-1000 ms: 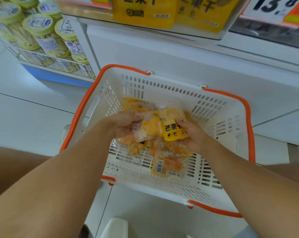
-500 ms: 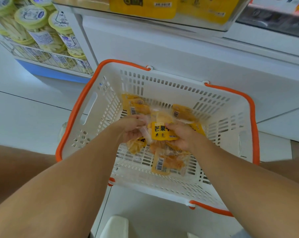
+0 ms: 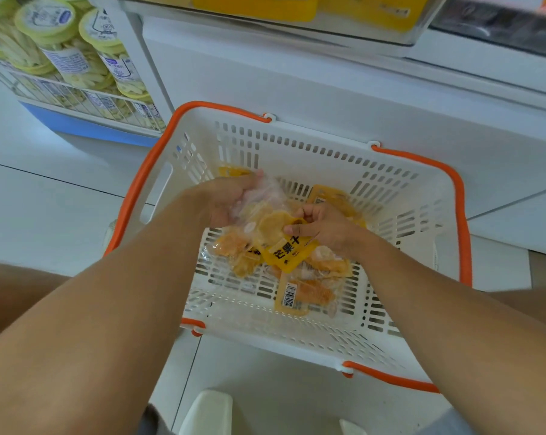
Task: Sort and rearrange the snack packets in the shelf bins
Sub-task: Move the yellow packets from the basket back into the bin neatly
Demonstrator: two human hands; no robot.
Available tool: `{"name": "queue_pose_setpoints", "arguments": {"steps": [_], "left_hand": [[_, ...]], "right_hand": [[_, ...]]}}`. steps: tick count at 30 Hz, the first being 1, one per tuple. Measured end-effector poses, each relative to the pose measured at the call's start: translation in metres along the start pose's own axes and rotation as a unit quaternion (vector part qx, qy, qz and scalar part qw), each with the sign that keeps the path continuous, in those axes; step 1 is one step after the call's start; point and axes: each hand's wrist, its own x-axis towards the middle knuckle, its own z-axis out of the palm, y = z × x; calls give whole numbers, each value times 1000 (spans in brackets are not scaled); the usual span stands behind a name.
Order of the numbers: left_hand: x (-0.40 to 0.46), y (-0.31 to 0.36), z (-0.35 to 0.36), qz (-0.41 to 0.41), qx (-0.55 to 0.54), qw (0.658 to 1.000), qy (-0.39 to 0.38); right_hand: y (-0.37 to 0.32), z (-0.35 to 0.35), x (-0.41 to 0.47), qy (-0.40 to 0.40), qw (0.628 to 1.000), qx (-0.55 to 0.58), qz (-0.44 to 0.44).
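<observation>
Both hands inside white basket with orange rim, set on the floor below the shelf. Left hand: grip closed, fingers curled round the clear upper end of a mango packet. Right hand: grip closed, thumb and forefinger pinching the same packet's yellow label end. Packet held just above the basket floor, tilted. Loose packets lie on the basket floor beneath; count unclear, possibly four or five. Jars stand in a wire rack at upper left.
</observation>
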Motion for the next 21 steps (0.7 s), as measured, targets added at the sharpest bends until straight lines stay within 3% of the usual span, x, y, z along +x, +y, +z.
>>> {"name": "queue_pose_setpoints", "arguments": {"steps": [1, 3, 5, 7, 9, 11, 12, 13, 15, 16, 21], "left_hand": [[0, -4, 0, 1, -96, 995, -15], [0, -15, 7, 18, -190, 982, -9], [6, -31, 26, 42, -148, 987, 50], [20, -48, 43, 29, -66, 988, 138], [32, -59, 46, 17, -61, 966, 250], [33, -58, 39, 23, -67, 942, 327], [33, -56, 32, 23, -45, 937, 345], [32, -55, 26, 20, -16, 935, 354], [31, -55, 14, 4, 17, 932, 361], [29, -54, 11, -4, 21, 933, 360], [24, -61, 7, -31, 50, 941, 333]], "right_hand": [[4, 1, -2, 23, 999, 41, 14], [15, 2, -3, 61, 985, 147, 69], [21, 8, -3, 64, 968, 215, 114], [21, 15, -1, 57, 971, 193, 127], [21, 19, 4, 85, 978, 143, 123], [29, 14, 8, 156, 984, -3, 91], [34, 8, 7, 155, 976, -142, 61], [40, 4, 5, 109, 945, -304, 42], [57, 3, -1, -28, 838, -544, 43], [64, 5, -5, -53, 802, -593, 49], [82, 30, -1, 58, 739, -671, 6]]}}
